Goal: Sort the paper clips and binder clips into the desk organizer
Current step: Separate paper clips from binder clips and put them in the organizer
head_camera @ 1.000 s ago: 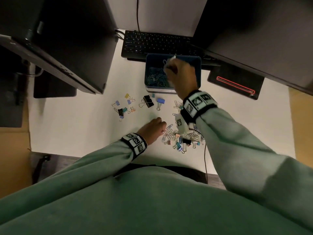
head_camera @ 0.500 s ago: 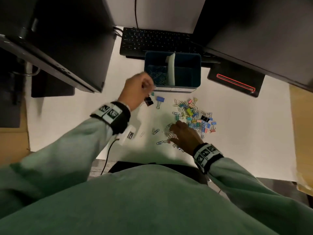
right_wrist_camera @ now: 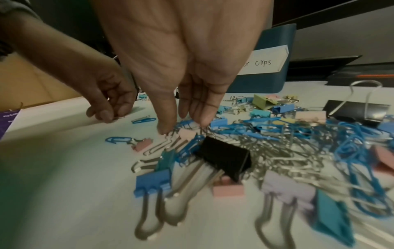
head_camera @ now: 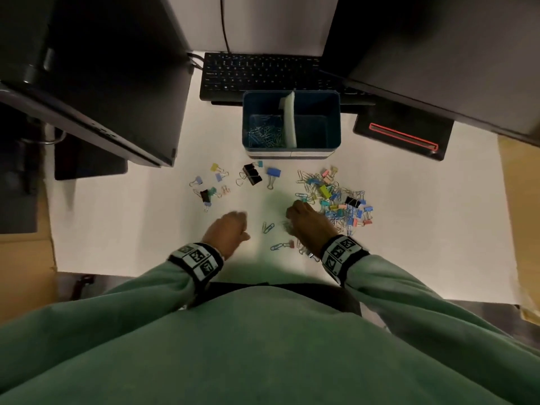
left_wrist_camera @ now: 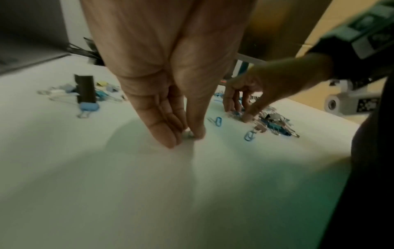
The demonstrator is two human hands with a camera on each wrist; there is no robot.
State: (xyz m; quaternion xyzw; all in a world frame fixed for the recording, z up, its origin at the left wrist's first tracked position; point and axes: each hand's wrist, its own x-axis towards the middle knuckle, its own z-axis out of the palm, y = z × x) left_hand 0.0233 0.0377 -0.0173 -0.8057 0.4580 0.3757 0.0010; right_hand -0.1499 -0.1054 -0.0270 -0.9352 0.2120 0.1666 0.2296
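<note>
The blue desk organizer [head_camera: 292,152] stands mid-desk behind a white divider; its left compartment holds paper clips [head_camera: 266,133], and its right one looks bare. A mixed pile of paper and binder clips [head_camera: 339,200] lies to the right, and a few binder clips [head_camera: 222,182] lie apart to the left. My left hand [left_wrist_camera: 187,136] points down at the desk and pinches a small pale paper clip [left_wrist_camera: 189,134]. At the pile's near edge, my right hand [right_wrist_camera: 185,128] pinches silver paper clips [right_wrist_camera: 203,128]. Two blue paper clips [head_camera: 268,228] lie between the hands.
A black keyboard [head_camera: 263,74] sits right behind the organizer. Dark monitors overhang at the left [head_camera: 102,83] and right [head_camera: 438,54]. A black device with a red line [head_camera: 403,135] lies right of the organizer. The desk's front edge [head_camera: 263,280] is just behind my wrists.
The left hand came back from beside the organizer to the desk's front. The right hand, over the organizer a second ago, has stayed at the pile for the last half second.
</note>
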